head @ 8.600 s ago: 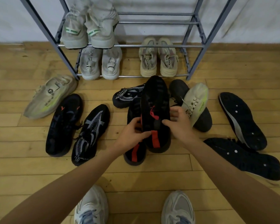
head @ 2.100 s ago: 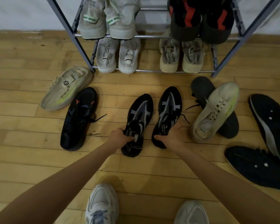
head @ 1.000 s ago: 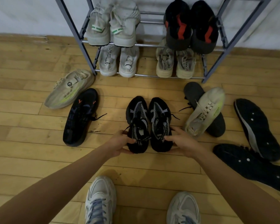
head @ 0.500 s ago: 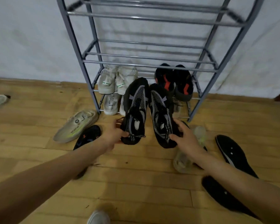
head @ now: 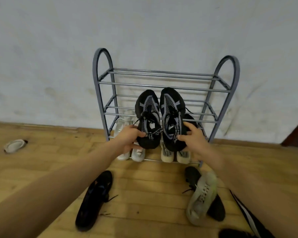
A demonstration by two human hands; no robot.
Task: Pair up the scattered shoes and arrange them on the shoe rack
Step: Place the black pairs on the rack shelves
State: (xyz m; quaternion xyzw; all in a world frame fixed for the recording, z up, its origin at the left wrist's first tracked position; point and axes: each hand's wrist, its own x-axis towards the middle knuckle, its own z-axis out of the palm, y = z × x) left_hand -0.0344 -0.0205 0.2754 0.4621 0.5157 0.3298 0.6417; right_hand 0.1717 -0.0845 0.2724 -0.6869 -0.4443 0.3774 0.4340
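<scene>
I hold a pair of black shoes with grey mesh, toes up, in front of the grey metal shoe rack (head: 100, 93). My left hand (head: 129, 137) grips the heel of the left black-and-grey shoe (head: 147, 115). The heel of the right black-and-grey shoe (head: 172, 115) is gripped by my right hand (head: 194, 140). Both shoes hang level with the rack's second shelf from the top. White shoes (head: 138, 154) and beige shoes (head: 182, 155) sit on the bottom shelf. The shelf above them is mostly hidden behind the held pair.
On the wooden floor lie a black shoe with orange marks (head: 95, 198), a pale green-tinted shoe (head: 201, 196) leaning on another black shoe (head: 217, 210), and a dark sole (head: 246, 215) at the right edge. A light shoe (head: 15, 145) lies far left. The rack's top shelf (head: 162, 74) is bare.
Both hands have lifted the black-and-grey pair higher, up in front of the rack's upper shelves. My view has tilted up, showing the whole rack and the wall.
</scene>
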